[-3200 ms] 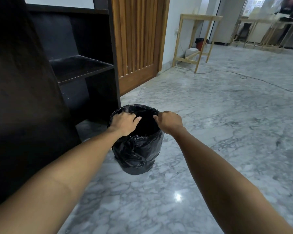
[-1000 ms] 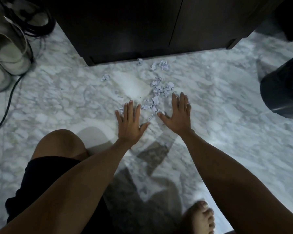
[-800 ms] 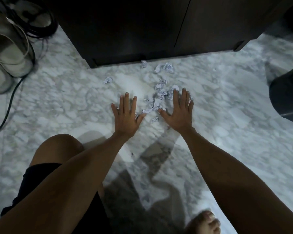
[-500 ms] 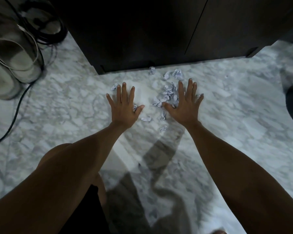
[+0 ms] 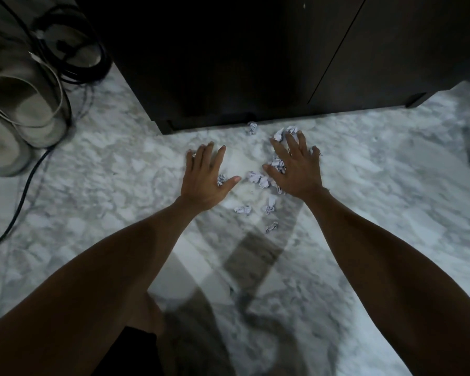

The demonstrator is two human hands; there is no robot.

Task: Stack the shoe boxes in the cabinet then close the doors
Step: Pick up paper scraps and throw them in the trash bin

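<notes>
Risk first. The stated job concerns shoe boxes and a cabinet, yet no shoe box appears anywhere in view; their whereabouts cannot be established from this position. The dark cabinet [image 5: 255,63] stands directly ahead, its doors appearing shut, with one vertical seam visible toward the right. In my judgement the stacking has not begun, and the attention given to floor litter may delay it.

Crumpled paper scraps [image 5: 258,179] lie scattered on the marble floor [image 5: 391,199] in front of the cabinet base. One scrap [image 5: 252,128] sits right against the cabinet's foot and could be pushed underneath by a careless sweep. Several small pieces lie nearer the person, outside the span of both hands, and would likely be missed in a single gather.

A black cable [image 5: 19,202] trails across the floor at left beside metal vessels [image 5: 22,112]; a shifting knee or foot could snag it.

Hands. The left hand [image 5: 205,180] is spread flat, fingers straight, palm down at the floor, holding nothing; one scrap lies by its thumb. The right hand [image 5: 296,169] is likewise spread with straight fingers, lying over the thickest cluster of scraps and touching them, gripping none.
</notes>
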